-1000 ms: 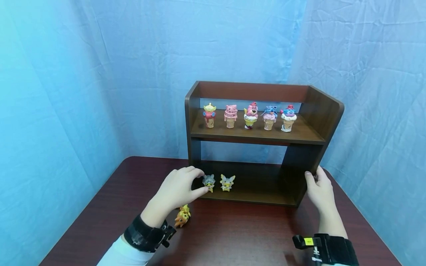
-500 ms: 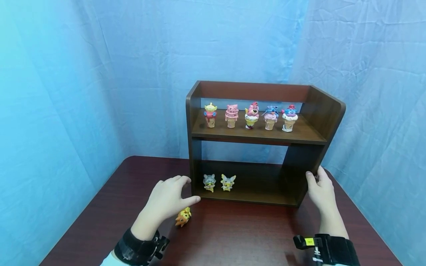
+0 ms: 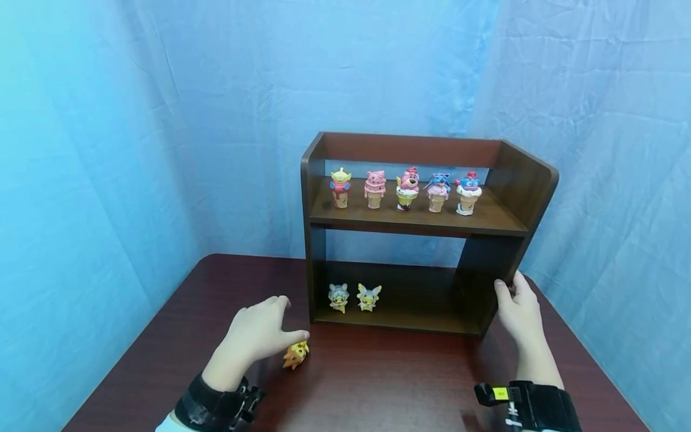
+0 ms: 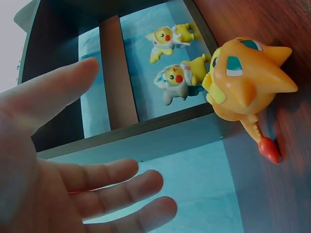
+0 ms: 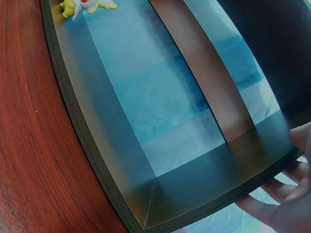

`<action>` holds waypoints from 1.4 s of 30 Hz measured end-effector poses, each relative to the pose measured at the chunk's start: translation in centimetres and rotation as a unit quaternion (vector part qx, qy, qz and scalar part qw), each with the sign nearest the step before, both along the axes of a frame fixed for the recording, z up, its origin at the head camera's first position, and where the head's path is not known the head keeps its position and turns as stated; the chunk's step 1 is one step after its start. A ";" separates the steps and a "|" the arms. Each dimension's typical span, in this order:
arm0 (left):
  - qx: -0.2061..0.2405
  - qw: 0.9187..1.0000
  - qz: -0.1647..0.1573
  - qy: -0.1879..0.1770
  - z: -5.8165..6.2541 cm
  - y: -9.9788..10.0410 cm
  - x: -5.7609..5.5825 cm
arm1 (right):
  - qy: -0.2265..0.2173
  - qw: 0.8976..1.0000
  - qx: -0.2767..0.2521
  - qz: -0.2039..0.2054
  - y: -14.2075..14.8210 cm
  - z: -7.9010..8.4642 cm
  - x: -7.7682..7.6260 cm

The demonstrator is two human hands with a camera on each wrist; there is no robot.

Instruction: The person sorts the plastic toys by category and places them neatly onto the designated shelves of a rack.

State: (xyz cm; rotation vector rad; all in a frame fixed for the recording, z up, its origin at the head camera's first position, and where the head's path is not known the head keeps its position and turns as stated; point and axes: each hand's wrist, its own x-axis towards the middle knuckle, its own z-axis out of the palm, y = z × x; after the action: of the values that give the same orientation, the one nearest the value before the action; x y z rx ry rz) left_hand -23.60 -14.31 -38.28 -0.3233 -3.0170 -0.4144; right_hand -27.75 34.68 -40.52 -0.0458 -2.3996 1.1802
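My left hand [image 3: 254, 333] hovers over the table with thumb and fingers spread, holding nothing. Beside its thumb, a small orange-hooded figurine [image 3: 296, 356] lies on the table; the left wrist view shows its yellow face, green hood eyes and red-tipped tail [image 4: 268, 149]. With the thumb inside and the fingers outside, my right hand [image 3: 520, 309] grips the right side panel of a dark brown two-tier shelf [image 3: 421, 227]. Two yellow figurines in pale hoods, a grey one [image 3: 338, 297] and a white one [image 3: 369, 297], stand at the left of the lower tier.
Several ice-cream-cone figurines line the upper tier, from a green-headed one [image 3: 341, 187] to a blue-headed one [image 3: 468, 192]. The shelf stands on a dark red-brown table [image 3: 388, 384]. Blue cloth [image 3: 243, 120] hangs behind and on both sides.
My left hand has left the grey-hooded figurine on the lower tier and moved down and left, near the orange-hooded one. The right hand keeps its grip on the shelf.
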 end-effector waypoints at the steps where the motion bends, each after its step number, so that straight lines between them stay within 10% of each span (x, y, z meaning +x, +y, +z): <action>1: 0.000 1.000 -0.001 -0.010 -0.1 -0.1 0.0 | -0.001 1.000 -0.001 0.000 0.0 0.0 0.0; 13: -0.010 0.996 -0.007 -0.088 -1.1 0.1 -0.5 | -0.016 1.000 -0.002 0.003 -0.1 0.1 0.1; 42: -0.016 0.990 0.004 -0.140 -4.1 1.4 -1.5 | -0.004 1.000 0.000 0.001 -0.2 0.1 0.2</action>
State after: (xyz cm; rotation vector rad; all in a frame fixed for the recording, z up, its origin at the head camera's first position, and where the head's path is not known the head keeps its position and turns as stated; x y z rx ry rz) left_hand -25.12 -12.92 -42.34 -0.2768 -3.2991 -0.4457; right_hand -27.57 34.50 -40.43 -0.0485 -2.4075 1.1833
